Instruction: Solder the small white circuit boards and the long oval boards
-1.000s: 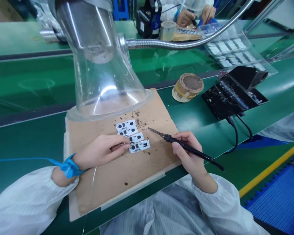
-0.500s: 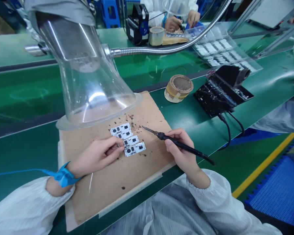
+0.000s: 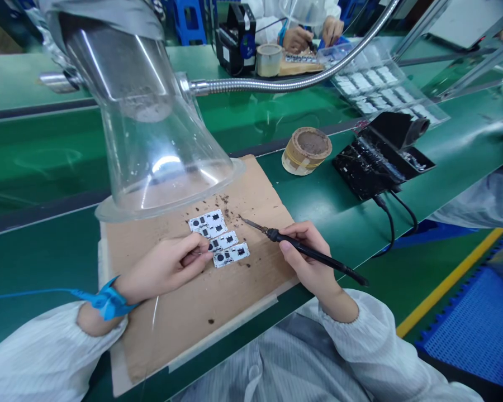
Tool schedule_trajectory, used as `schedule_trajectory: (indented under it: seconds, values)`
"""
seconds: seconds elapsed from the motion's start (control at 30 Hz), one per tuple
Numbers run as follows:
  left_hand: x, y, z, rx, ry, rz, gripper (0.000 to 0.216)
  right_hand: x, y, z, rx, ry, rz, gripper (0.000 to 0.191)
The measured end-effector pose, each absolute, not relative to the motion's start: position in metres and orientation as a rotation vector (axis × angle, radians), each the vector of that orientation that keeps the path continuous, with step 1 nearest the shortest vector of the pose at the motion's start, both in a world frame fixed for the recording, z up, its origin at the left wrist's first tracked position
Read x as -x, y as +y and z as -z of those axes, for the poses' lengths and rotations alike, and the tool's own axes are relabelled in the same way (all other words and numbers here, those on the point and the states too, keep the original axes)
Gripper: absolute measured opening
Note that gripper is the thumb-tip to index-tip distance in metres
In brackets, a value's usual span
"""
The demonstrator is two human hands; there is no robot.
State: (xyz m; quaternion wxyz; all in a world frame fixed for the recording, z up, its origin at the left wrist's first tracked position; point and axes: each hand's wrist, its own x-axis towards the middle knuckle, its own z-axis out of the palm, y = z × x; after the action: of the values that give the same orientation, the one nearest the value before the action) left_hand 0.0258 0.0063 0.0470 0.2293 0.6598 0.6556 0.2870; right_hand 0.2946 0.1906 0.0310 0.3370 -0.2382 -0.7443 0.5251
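In my right hand (image 3: 308, 254) is a black soldering iron (image 3: 314, 252), its tip pointing left over the brown cardboard sheet (image 3: 171, 329). Several small white circuit boards (image 3: 231, 255) lie in a staggered row on the cardboard, just left of the tip. My left hand (image 3: 180, 259) is closed in a pinch at the left ends of the boards. What its fingertips hold is hidden. A thin pale strand (image 3: 154, 321) runs below that hand. Around my left wrist is a blue strap (image 3: 111, 300) with a cord.
A clear fume hood (image 3: 167, 162) on a metal arm overhangs the cardboard's upper left. Beyond stand a round taped tub (image 3: 307, 151) and a black soldering-iron stand (image 3: 379, 156). Across the bench, a co-worker's hands (image 3: 297, 39) work beside a tray of white parts (image 3: 377, 84).
The soldering iron's tip has shifted slightly left, along with my right hand. My left hand and the boards stay almost where they were.
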Motion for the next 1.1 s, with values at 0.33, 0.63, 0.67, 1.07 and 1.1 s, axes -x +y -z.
schedule_trajectory:
  seconds: [0.33,0.63,0.67,1.07,1.1]
  values:
    - [-0.0261,0.0062,-0.0488,-1.867,1.800,-0.757,0.026,-0.2953,0.1896,-0.0293,0.648,-2.066,-1.349,0.013]
    - [-0.0262,0.0075,-0.0493,-1.897,1.799,-0.747,0.027,-0.2946,0.1897,-0.0300,0.665,-2.082,-1.315,0.013]
    - [-0.0262,0.0079,-0.0495,-1.898,1.800,-0.742,0.027,-0.2942,0.1897,-0.0304,0.659,-2.080,-1.312,0.012]
    - [-0.0265,0.0088,-0.0511,-1.930,1.806,-0.744,0.027,-0.2923,0.1888,-0.0342,0.633,-2.070,-1.328,0.011]
    - [-0.0266,0.0088,-0.0512,-1.931,1.806,-0.739,0.027,-0.2923,0.1887,-0.0344,0.638,-2.072,-1.331,0.011]
